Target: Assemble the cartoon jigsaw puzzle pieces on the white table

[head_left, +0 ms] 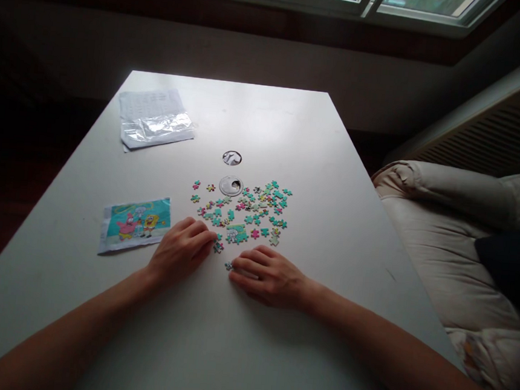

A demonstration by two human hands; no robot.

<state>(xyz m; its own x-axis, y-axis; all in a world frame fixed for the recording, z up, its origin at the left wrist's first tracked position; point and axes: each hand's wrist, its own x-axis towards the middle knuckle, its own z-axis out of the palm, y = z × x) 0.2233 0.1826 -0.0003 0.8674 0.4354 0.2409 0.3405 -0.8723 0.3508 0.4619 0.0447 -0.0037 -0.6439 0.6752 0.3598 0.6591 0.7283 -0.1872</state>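
Observation:
My left hand (181,246) rests on the table with its fingers closed together, the fingertips on a small clump of jigsaw puzzle pieces (218,248). Opposite it, my right hand (268,276) lies low with bent fingers, its thumb and fingertips on a single small puzzle piece (229,266). Between and just beyond the hands sits a joined section of puzzle (237,234) with a pale cartoon face on turquoise. Many loose puzzle pieces (249,219) in turquoise, pink and yellow are spread past it. The undersides of both hands are hidden.
The white table (333,195) has two round cable holes (232,158), the nearer with a grey ring. Left of my left hand lies a cartoon picture sheet (136,225). Papers with a clear plastic bag (155,119) lie at the far left. A cushioned seat (422,258) stands right.

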